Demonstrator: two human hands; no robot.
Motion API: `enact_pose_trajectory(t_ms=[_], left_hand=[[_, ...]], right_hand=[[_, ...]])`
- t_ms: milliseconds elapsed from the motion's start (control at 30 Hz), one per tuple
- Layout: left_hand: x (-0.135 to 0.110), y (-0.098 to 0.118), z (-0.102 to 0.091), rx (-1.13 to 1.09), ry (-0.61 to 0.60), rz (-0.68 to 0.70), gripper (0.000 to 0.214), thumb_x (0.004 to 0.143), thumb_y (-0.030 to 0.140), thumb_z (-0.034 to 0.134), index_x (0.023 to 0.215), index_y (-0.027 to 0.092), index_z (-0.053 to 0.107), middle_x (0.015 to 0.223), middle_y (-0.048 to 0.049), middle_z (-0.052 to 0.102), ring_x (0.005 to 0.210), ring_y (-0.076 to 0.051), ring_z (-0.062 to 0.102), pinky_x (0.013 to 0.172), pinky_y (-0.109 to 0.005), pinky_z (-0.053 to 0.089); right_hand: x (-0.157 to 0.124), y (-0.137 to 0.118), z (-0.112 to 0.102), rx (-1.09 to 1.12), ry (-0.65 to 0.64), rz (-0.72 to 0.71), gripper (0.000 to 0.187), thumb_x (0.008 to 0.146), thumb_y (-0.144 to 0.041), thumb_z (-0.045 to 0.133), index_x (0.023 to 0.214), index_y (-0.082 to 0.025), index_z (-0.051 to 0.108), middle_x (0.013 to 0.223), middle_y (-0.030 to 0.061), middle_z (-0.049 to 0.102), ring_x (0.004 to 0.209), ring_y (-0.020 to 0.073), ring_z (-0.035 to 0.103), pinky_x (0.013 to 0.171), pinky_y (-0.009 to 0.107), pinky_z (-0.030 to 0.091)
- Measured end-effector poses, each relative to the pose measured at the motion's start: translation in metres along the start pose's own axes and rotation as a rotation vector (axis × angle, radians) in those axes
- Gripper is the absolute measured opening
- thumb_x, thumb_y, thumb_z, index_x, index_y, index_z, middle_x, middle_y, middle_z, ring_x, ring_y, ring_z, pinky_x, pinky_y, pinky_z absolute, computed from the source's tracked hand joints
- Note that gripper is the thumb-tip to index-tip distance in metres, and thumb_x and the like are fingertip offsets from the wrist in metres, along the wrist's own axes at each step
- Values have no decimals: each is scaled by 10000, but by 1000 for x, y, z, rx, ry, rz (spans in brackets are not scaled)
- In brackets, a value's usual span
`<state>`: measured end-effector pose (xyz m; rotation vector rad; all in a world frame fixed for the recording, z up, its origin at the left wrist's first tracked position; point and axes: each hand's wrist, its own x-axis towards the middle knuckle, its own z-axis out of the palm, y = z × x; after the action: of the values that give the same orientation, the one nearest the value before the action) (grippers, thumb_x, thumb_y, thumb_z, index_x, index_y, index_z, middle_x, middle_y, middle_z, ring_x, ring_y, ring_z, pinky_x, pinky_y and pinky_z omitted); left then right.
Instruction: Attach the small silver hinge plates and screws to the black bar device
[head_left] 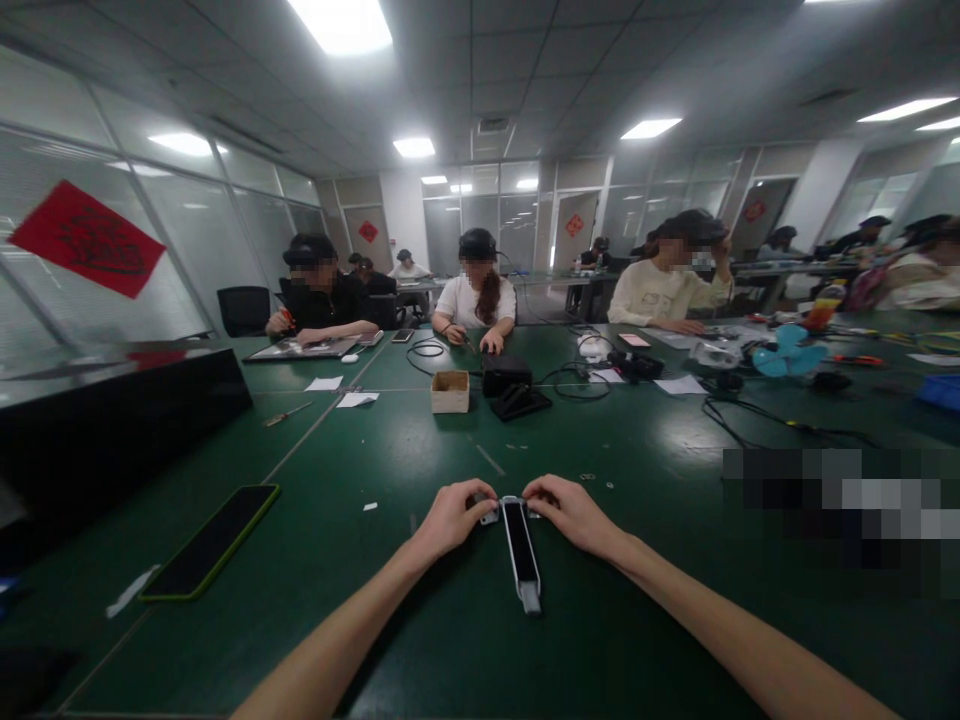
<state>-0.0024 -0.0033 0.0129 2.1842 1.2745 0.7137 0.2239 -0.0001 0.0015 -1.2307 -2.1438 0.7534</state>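
A long narrow device (520,548) with a black face and silver-grey ends lies on the green table (360,600), pointing away from me. My left hand (454,515) pinches its far end from the left, fingers curled. My right hand (570,510) pinches the same end from the right, fingers closed on a small silver part there. Both forearms reach in from the bottom edge.
A phone in a green case (210,540) lies at the left, a large black box (112,420) behind it. A small cardboard box (450,391), black devices (510,385) and cables sit mid-table. Three people sit at the far side; a blue fan (784,352) stands at the right.
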Motion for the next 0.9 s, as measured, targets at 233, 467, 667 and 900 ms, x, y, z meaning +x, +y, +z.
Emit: enact_pose_trajectory(t_ms=[233, 467, 667, 900], left_hand=[[3, -6, -12, -2, -73, 21, 182, 835, 287, 533, 920, 194, 664, 905, 3, 675, 808, -142, 593, 722, -216, 432], [3, -6, -11, 15, -61, -19, 205, 823, 297, 532, 932, 187, 667, 903, -8, 678, 782, -150, 596, 728, -241, 446], [4, -2, -10, 35, -36, -68, 209, 821, 286, 527, 927, 180, 672, 879, -15, 677, 738, -153, 596, 680, -249, 447], [5, 2, -9, 31, -15, -93, 197, 825, 267, 523, 925, 182, 670, 900, -16, 684, 783, -155, 610, 712, -245, 449]], right_hand=[[0, 1, -5, -45, -55, -32, 157, 884, -219, 494, 970, -195, 624, 968, 25, 604, 877, 159, 563, 772, 289, 466], [1, 1, -4, -61, -38, -68, 159, 885, -213, 492, 963, -195, 630, 947, 29, 610, 857, 160, 562, 758, 294, 466], [1, 3, -4, -56, -32, -88, 167, 882, -200, 492, 976, -188, 630, 953, 31, 615, 868, 163, 560, 769, 300, 453], [2, 6, -1, -47, -7, -102, 165, 877, -195, 498, 969, -188, 635, 928, 28, 621, 850, 163, 557, 768, 303, 450]])
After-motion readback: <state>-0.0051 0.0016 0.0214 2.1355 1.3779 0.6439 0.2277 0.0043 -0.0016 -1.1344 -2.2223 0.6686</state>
